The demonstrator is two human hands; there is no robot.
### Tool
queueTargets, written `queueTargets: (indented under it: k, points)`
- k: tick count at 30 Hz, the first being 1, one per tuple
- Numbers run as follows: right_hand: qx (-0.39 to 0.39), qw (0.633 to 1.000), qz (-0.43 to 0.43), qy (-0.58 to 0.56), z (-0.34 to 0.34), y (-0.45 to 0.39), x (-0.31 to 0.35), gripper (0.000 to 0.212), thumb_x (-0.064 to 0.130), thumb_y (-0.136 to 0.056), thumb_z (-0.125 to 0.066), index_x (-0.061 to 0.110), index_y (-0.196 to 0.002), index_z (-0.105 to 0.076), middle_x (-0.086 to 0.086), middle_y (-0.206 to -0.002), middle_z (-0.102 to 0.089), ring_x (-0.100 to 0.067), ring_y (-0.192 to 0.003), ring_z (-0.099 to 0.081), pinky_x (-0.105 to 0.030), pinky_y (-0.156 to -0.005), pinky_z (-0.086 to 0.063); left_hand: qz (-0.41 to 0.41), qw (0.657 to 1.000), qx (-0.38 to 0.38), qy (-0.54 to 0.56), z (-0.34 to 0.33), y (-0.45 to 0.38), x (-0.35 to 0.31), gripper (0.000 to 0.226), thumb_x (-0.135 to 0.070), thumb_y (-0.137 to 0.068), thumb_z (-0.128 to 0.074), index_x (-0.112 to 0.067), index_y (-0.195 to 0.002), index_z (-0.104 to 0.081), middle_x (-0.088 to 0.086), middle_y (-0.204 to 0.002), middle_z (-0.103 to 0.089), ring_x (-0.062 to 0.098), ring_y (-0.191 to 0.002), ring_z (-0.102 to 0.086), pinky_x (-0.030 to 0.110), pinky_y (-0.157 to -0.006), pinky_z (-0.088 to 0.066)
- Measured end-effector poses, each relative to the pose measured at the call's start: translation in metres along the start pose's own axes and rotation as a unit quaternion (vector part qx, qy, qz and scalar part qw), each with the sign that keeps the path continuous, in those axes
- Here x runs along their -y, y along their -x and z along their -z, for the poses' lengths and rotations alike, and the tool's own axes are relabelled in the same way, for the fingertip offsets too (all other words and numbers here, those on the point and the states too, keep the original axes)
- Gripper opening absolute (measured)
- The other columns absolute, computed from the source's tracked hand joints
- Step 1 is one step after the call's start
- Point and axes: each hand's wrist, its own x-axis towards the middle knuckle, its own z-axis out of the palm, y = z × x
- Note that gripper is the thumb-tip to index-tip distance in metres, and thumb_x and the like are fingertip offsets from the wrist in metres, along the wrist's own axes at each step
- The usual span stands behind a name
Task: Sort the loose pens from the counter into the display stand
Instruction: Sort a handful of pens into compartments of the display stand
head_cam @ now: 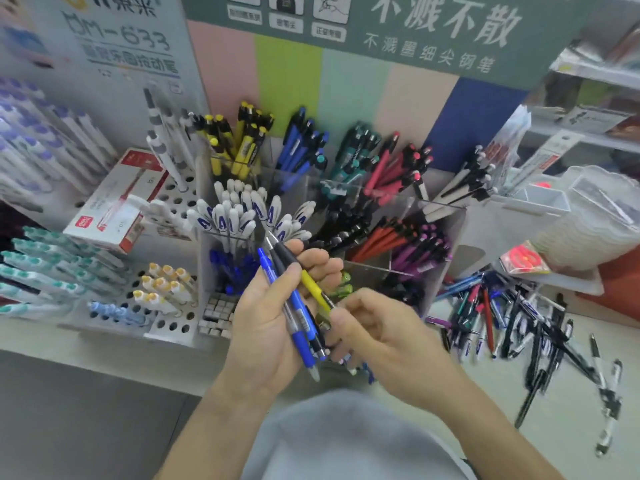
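fingertips of right hand (377,336) hidden, pinching yellow-and-black pen (313,287); left hand (277,313) grips blue, grey pens (298,317).

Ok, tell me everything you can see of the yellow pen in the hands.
The yellow pen has a plastic-looking yellow barrel and a dark end section. It lies slanted across the fingers of the left hand, atop a bundle of blue and dark pens. The right hand pinches its lower dark end, in front of the display stand.

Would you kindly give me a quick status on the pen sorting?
Left hand grips pen bunch. Right hand pinches yellow pen. Loose pile remains on counter. Nothing blocking stand.
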Motion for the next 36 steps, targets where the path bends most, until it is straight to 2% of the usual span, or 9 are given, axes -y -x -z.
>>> queueTargets:
  k: [5, 13, 17, 20, 22, 26, 31, 33, 36]
  points:
    - [0.013, 0.977, -0.01, -0.213, -0.017, 0.006, -0.017, 0.024, 0.015, -0.103, -0.055, -0.004, -0.102, -0.069, -0.014, -0.079, -0.073, -0.026, -0.069, -0.069, -0.038, -0.066, -0.06, -0.075, 0.986, 0.014, -0.15, 0.004, -0.001, 0.014, 0.019, -0.013, -0.099, -0.049, -0.011, -0.118, -0.048, 0.006, -0.089, -0.07, 0.025, -0.093, -0.07, 0.035, -0.089, -0.055]
    - [0.016, 0.969, -0.011, -0.247, -0.025, 0.003, -0.027, 0.017, 0.018, -0.1, -0.063, 0.011, -0.105, -0.078, -0.007, -0.088, -0.075, -0.019, -0.082, -0.066, -0.038, -0.081, -0.059, -0.164, 0.908, 0.0, -0.384, 0.021, 0.003, 0.017, 0.017, -0.033, -0.101, -0.045, -0.021, -0.112, -0.048, 0.003, -0.089, -0.069, 0.02, -0.082, -0.065, 0.035, -0.076, -0.055]
    - [0.01, 0.993, 0.028, -0.113, -0.011, 0.003, -0.019, 0.015, 0.021, -0.1, -0.064, 0.023, -0.098, -0.079, -0.001, -0.076, -0.073, -0.012, -0.072, -0.063, -0.032, -0.074, -0.055, -0.117, 0.911, -0.041, -0.393, 0.03, 0.007, 0.007, 0.03, -0.046, -0.096, -0.053, -0.019, -0.108, -0.056, 0.008, -0.086, -0.071, 0.023, -0.074, -0.07, 0.04, -0.067, -0.058]
    - [-0.01, 0.995, 0.035, -0.088, 0.006, -0.001, -0.008, 0.011, 0.016, -0.096, -0.068, 0.012, -0.1, -0.077, -0.009, -0.072, -0.074, -0.017, -0.064, -0.068, -0.033, -0.066, -0.058, -0.133, 0.923, -0.051, -0.357, 0.029, 0.009, -0.001, 0.036, -0.043, -0.096, -0.053, -0.009, -0.102, -0.06, 0.009, -0.052, -0.054, 0.016, -0.041, -0.049, 0.023, -0.04, -0.041]
    - [-0.026, 0.995, 0.048, -0.078, 0.019, -0.005, 0.003, 0.01, 0.009, -0.091, -0.073, 0.008, -0.101, -0.076, -0.007, -0.071, -0.075, -0.017, -0.063, -0.071, -0.028, -0.065, -0.058, -0.157, 0.937, -0.075, -0.303, 0.027, 0.008, -0.009, 0.03, -0.042, -0.094, -0.05, -0.015, -0.092, -0.062, 0.006, -0.045, -0.043, 0.014, -0.036, -0.035, 0.022, -0.037, -0.031]
    - [-0.096, 0.989, 0.112, -0.018, 0.047, -0.008, 0.032, 0.012, 0.01, -0.09, -0.074, 0.018, -0.099, -0.077, -0.004, -0.075, -0.076, -0.015, -0.066, -0.072, -0.022, -0.066, -0.057, -0.211, 0.933, -0.191, -0.221, 0.039, 0.001, -0.044, 0.023, -0.039, -0.102, -0.046, -0.021, -0.09, -0.053, -0.004, -0.052, -0.049, 0.01, -0.039, -0.04, 0.023, -0.037, -0.031]
    - [-0.302, 0.888, 0.32, 0.134, 0.067, -0.051, 0.086, 0.019, 0.018, -0.096, -0.065, 0.021, -0.112, -0.076, 0.001, -0.094, -0.065, -0.007, -0.076, -0.064, -0.021, -0.078, -0.054, -0.2, 0.908, -0.188, -0.315, 0.056, -0.004, -0.056, 0.037, -0.035, -0.106, -0.043, -0.033, -0.076, -0.064, 0.005, -0.064, -0.055, 0.015, -0.043, -0.041, 0.031, -0.046, -0.034]
    - [-0.316, 0.854, 0.356, 0.211, 0.064, -0.076, 0.104, 0.021, 0.017, -0.093, -0.067, 0.015, -0.112, -0.076, 0.002, -0.093, -0.064, -0.001, -0.073, -0.057, -0.014, -0.078, -0.049, -0.165, 0.91, -0.175, -0.338, 0.057, -0.004, -0.048, 0.042, -0.036, -0.105, -0.045, -0.036, -0.07, -0.068, 0.01, -0.066, -0.055, 0.017, -0.045, -0.04, 0.035, -0.05, -0.034]
    - [-0.272, 0.848, 0.345, 0.298, 0.05, -0.112, 0.118, 0.024, 0.017, -0.088, -0.073, 0.011, -0.11, -0.069, 0.0, -0.094, -0.069, -0.014, -0.081, -0.062, -0.035, -0.084, -0.055, -0.137, 0.902, -0.172, -0.37, 0.064, -0.005, -0.039, 0.034, -0.036, -0.105, -0.046, -0.021, -0.078, -0.06, 0.004, -0.048, -0.048, 0.015, -0.04, -0.039, 0.023, -0.042, -0.033]
